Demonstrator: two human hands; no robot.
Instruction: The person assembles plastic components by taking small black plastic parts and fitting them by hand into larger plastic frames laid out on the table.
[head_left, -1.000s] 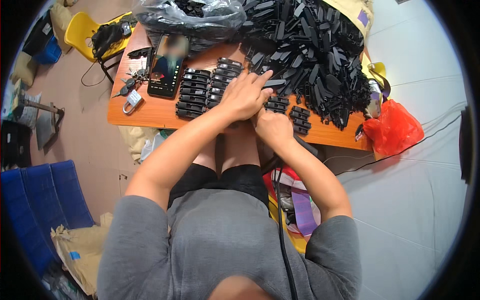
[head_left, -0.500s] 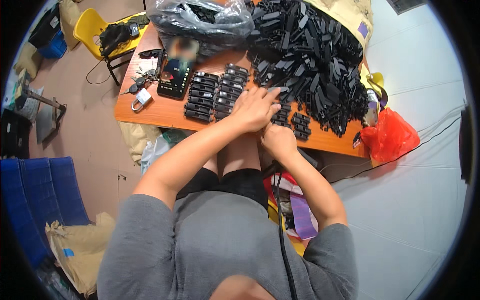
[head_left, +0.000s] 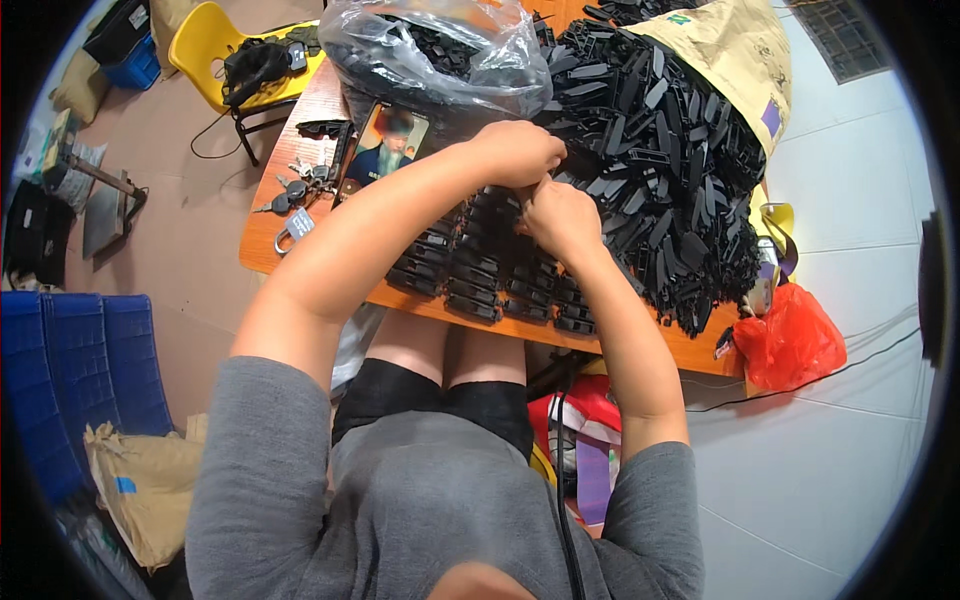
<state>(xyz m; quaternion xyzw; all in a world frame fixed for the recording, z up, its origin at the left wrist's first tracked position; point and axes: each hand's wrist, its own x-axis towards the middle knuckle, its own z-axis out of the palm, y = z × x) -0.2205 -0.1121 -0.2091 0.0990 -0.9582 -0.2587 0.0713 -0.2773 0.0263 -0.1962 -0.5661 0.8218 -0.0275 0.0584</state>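
Observation:
My left hand [head_left: 515,153] and my right hand [head_left: 562,218] meet over the table, by the near left edge of a large heap of black plastic parts [head_left: 690,170]. Both hands have their fingers curled closed. Whatever sits between the fingertips is hidden by the hands. Under and nearer than the hands lie rows of black plastic pieces [head_left: 472,285], set side by side along the table's front edge. My left forearm covers part of these rows and the lower part of a phone [head_left: 388,143] with a lit screen.
A clear plastic bag [head_left: 440,65] of black parts stands at the far side. Keys [head_left: 298,185] and a padlock [head_left: 294,230] lie on the left of the wooden table [head_left: 262,235]. A paper sack [head_left: 735,45] borders the heap. A red bag [head_left: 790,340] hangs at the right corner.
Both hands have moved farther from me, off the near rows and up beside the heap, staying together. The view has shifted, and the phone's screen shows a different picture.

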